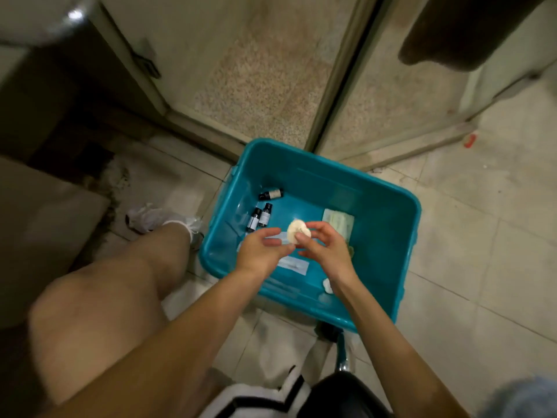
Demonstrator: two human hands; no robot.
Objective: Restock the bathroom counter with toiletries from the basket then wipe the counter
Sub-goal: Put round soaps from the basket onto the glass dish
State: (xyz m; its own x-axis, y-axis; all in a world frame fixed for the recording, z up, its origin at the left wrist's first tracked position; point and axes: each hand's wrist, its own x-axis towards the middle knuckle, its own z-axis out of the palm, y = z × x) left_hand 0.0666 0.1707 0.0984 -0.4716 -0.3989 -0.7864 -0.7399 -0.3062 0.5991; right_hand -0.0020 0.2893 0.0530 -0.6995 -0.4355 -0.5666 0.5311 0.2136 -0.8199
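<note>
Bare forearms reach down from a crouch over a teal basket (pixel 385 267) on the tiled bathroom floor, where the right hand (pixel 327 250) pinches what looks like a small round soap (pixel 297 230) between thumb and fingertips, holding it just above the basket's floor. The left hand (pixel 262 248) lies open beside it, fingers loose, ready to take the piece or steady it. The soap is light and probably slick, so a firm hold on its edge and a straight lift over the rim should serve best. Three small dark bottles (pixel 260 217) lie on their sides at the basket's far left. A pale sachet pack (pixel 337 221) sits to the right, and flat wrapped packets (pixel 294 263) lie under the hands, all not yet moved. The counter itself is out of view, so how far the restocking has come cannot be told. A bare knee and a white shoe (pixel 150 218) crowd the basket's left side, and glass shower doors (pixel 256 70) stand close behind it.
</note>
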